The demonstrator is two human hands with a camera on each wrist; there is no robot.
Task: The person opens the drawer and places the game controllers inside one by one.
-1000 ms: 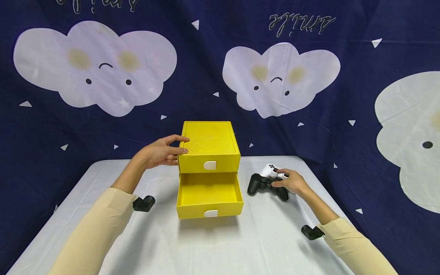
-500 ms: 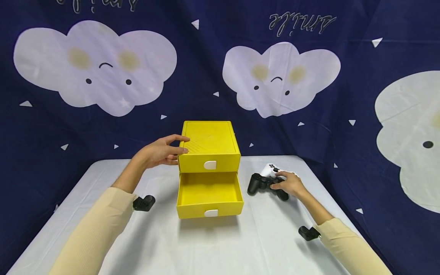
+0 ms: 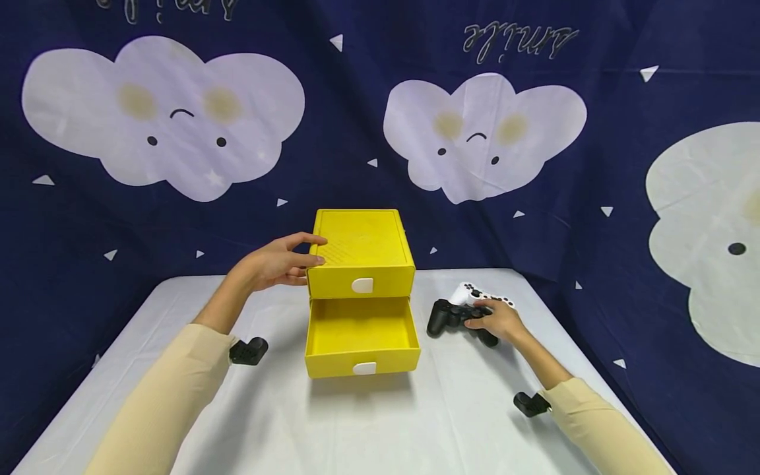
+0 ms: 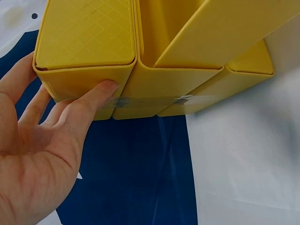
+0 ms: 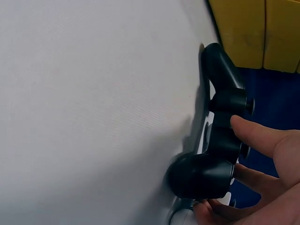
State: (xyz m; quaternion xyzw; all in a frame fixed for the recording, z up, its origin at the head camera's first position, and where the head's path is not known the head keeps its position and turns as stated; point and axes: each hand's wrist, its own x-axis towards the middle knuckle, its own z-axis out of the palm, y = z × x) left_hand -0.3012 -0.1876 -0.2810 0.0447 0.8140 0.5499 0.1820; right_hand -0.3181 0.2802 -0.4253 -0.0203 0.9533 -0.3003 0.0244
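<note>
A yellow drawer box (image 3: 368,237) stands on the table, its upper drawer closed and lower drawer (image 3: 363,361) pulled out with nothing inside. The left hand (image 3: 274,265) rests fairly straight fingers on the box's top left edge and side; in the left wrist view, this hand (image 4: 51,140) lays one fingertip on the box's side (image 4: 154,86). At the right, the right hand (image 3: 502,321) holds a black game controller (image 3: 439,318) between thumb and fingers. The right wrist view has its thumb against the controller (image 5: 201,176), other fingers partly hidden by the grip.
Behind the black controller lies a white controller (image 3: 465,292), close to it. White cloth covers the table (image 3: 368,429). A dark blue curtain (image 3: 344,132) with cloud prints hangs behind. Each wrist carries a small black device (image 3: 249,351).
The right hand has shifted slightly left, off the white controller and onto the black one. More of the white controller shows. The left hand and drawer box have stayed in place.
</note>
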